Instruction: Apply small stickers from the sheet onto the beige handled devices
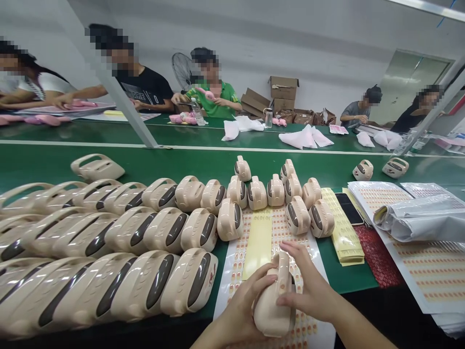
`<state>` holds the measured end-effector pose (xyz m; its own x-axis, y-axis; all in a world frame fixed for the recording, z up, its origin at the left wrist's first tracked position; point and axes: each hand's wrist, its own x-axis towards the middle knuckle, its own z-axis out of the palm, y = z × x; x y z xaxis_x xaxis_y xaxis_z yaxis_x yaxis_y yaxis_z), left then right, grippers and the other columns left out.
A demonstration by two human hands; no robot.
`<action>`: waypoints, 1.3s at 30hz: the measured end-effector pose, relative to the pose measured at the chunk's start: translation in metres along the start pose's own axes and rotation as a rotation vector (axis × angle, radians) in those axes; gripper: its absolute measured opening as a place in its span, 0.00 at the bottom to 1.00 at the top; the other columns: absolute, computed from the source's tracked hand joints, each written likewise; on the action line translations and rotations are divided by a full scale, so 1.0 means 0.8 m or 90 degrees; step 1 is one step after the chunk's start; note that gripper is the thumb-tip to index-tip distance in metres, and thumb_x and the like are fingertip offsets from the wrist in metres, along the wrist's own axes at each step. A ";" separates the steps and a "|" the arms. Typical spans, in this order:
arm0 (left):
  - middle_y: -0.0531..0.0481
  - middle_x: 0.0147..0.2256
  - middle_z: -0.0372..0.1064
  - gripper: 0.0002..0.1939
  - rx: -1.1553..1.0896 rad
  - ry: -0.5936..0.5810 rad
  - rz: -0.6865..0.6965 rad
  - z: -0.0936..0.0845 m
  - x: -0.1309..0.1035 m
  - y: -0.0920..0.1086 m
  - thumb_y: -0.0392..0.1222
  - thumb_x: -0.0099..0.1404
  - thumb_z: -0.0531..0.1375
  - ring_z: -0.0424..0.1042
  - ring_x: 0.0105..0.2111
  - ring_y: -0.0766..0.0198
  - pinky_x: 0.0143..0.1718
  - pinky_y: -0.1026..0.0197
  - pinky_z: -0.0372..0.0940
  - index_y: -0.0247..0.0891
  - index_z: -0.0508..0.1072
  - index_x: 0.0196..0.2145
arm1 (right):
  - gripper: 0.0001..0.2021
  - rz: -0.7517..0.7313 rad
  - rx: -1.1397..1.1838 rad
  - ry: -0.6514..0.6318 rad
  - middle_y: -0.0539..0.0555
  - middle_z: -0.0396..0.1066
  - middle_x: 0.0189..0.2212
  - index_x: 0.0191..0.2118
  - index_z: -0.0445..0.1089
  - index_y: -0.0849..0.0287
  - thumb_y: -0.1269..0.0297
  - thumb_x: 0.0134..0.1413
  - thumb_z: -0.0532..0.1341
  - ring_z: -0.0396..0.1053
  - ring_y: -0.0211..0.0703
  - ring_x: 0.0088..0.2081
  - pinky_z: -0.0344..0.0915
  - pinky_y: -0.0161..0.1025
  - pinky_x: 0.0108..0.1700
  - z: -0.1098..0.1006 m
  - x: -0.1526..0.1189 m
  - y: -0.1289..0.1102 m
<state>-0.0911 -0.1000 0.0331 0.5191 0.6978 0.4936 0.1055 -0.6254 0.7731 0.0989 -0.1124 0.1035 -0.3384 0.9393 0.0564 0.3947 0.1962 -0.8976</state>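
Beige casing point(274, 303) is gripped low over the sticker sheet point(236, 261), long axis running away from the body, cupped underneath by the left hand point(241, 310) while right hand point(312, 286) fingertips are pressed on top.

Around the yellow strip point(257, 240) lie about 35 beige casings point(189, 283), 1 more in 2 hands, 2 apart far right of it, 1 phone point(348, 208) right of it, and 5 people beyond it.
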 end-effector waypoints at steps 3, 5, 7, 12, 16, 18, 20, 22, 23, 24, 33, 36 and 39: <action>0.39 0.54 0.60 0.50 0.013 0.016 0.002 -0.001 -0.002 0.003 0.42 0.37 0.72 0.63 0.52 0.41 0.46 0.45 0.63 0.56 0.55 0.56 | 0.28 -0.025 0.082 -0.027 0.57 0.49 0.57 0.57 0.50 0.51 0.62 0.51 0.59 0.46 0.48 0.60 0.46 0.49 0.60 0.012 0.009 0.005; 0.39 0.53 0.61 0.48 0.025 0.030 0.001 -0.003 -0.003 0.005 0.42 0.38 0.71 0.64 0.51 0.41 0.46 0.46 0.63 0.56 0.56 0.56 | 0.24 -0.051 0.120 -0.008 0.57 0.52 0.55 0.56 0.52 0.52 0.63 0.52 0.57 0.48 0.47 0.59 0.47 0.48 0.60 0.020 0.012 0.006; 0.39 0.54 0.60 0.46 0.035 0.041 0.004 -0.004 -0.004 0.008 0.41 0.39 0.71 0.64 0.51 0.42 0.45 0.47 0.64 0.56 0.57 0.55 | 0.23 -0.064 0.146 0.016 0.57 0.53 0.54 0.55 0.54 0.51 0.63 0.53 0.55 0.49 0.47 0.58 0.47 0.47 0.60 0.027 0.011 0.004; 0.40 0.55 0.57 0.49 0.068 0.076 0.025 -0.006 -0.009 0.004 0.39 0.41 0.70 0.64 0.51 0.42 0.44 0.48 0.64 0.59 0.52 0.57 | 0.18 -0.054 0.205 0.035 0.56 0.58 0.49 0.52 0.57 0.52 0.62 0.54 0.54 0.58 0.46 0.52 0.57 0.44 0.54 0.040 0.018 0.006; 0.40 0.54 0.59 0.50 -0.022 0.132 0.026 0.005 -0.028 -0.019 0.43 0.37 0.71 0.63 0.51 0.41 0.45 0.45 0.63 0.57 0.54 0.56 | 0.13 -0.009 0.119 0.112 0.57 0.65 0.42 0.47 0.61 0.57 0.64 0.57 0.48 0.64 0.44 0.45 0.62 0.41 0.48 0.043 0.069 0.036; 0.41 0.51 0.62 0.50 -0.111 0.205 0.005 0.014 -0.041 -0.031 0.49 0.33 0.71 0.63 0.50 0.39 0.45 0.44 0.63 0.55 0.56 0.54 | 0.11 0.066 -0.044 0.167 0.57 0.66 0.38 0.42 0.65 0.59 0.67 0.56 0.49 0.65 0.44 0.43 0.62 0.41 0.47 0.038 0.109 0.056; 0.42 0.49 0.63 0.49 -0.187 0.288 -0.138 0.023 -0.051 -0.036 0.56 0.32 0.71 0.63 0.50 0.38 0.46 0.42 0.62 0.51 0.58 0.53 | 0.09 0.122 -0.147 0.196 0.58 0.66 0.37 0.37 0.68 0.61 0.71 0.53 0.52 0.65 0.46 0.41 0.61 0.43 0.46 0.032 0.148 0.075; 0.43 0.48 0.62 0.50 -0.243 0.352 -0.282 0.028 -0.053 -0.034 0.59 0.30 0.70 0.63 0.49 0.38 0.48 0.40 0.59 0.48 0.59 0.52 | 0.07 0.146 -0.189 0.218 0.60 0.66 0.36 0.32 0.69 0.63 0.73 0.52 0.53 0.65 0.48 0.40 0.59 0.45 0.46 0.028 0.179 0.091; 0.43 0.49 0.61 0.50 -0.259 0.376 -0.322 0.029 -0.051 -0.031 0.60 0.30 0.70 0.62 0.49 0.39 0.50 0.40 0.57 0.48 0.58 0.52 | 0.07 0.155 -0.208 0.230 0.60 0.66 0.37 0.32 0.69 0.63 0.74 0.52 0.54 0.65 0.47 0.40 0.59 0.45 0.46 0.028 0.189 0.098; 0.44 0.49 0.59 0.50 -0.268 0.393 -0.339 0.030 -0.048 -0.028 0.60 0.29 0.69 0.61 0.50 0.39 0.51 0.41 0.56 0.47 0.58 0.51 | 0.06 0.162 -0.226 0.243 0.59 0.66 0.37 0.32 0.68 0.63 0.73 0.53 0.54 0.65 0.46 0.40 0.59 0.45 0.46 0.028 0.197 0.104; 0.47 0.46 0.60 0.52 -0.446 0.406 -0.370 0.026 -0.032 -0.011 0.59 0.29 0.70 0.69 0.40 0.48 0.41 0.49 0.65 0.49 0.54 0.51 | 0.07 0.192 -0.309 0.314 0.61 0.66 0.37 0.32 0.70 0.63 0.76 0.50 0.55 0.64 0.48 0.40 0.59 0.43 0.46 0.037 0.218 0.126; 0.45 0.48 0.58 0.52 -0.389 0.411 -0.355 0.027 -0.037 -0.018 0.61 0.28 0.70 0.66 0.46 0.44 0.46 0.47 0.62 0.47 0.56 0.51 | 0.06 0.202 -0.310 0.322 0.62 0.66 0.38 0.33 0.70 0.65 0.75 0.50 0.56 0.65 0.49 0.40 0.60 0.43 0.45 0.037 0.220 0.128; 0.42 0.50 0.57 0.53 -0.349 0.407 -0.341 0.029 -0.040 -0.026 0.62 0.27 0.69 0.63 0.48 0.41 0.46 0.46 0.62 0.46 0.56 0.51 | 0.04 0.207 -0.302 0.318 0.58 0.67 0.39 0.35 0.69 0.64 0.71 0.54 0.58 0.66 0.44 0.41 0.62 0.44 0.45 0.037 0.220 0.129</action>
<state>-0.0901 -0.1176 -0.0085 -0.0534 0.9983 0.0234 -0.2981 -0.0383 0.9538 0.0549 0.0650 0.0082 0.2402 0.9641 0.1134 0.7715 -0.1187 -0.6251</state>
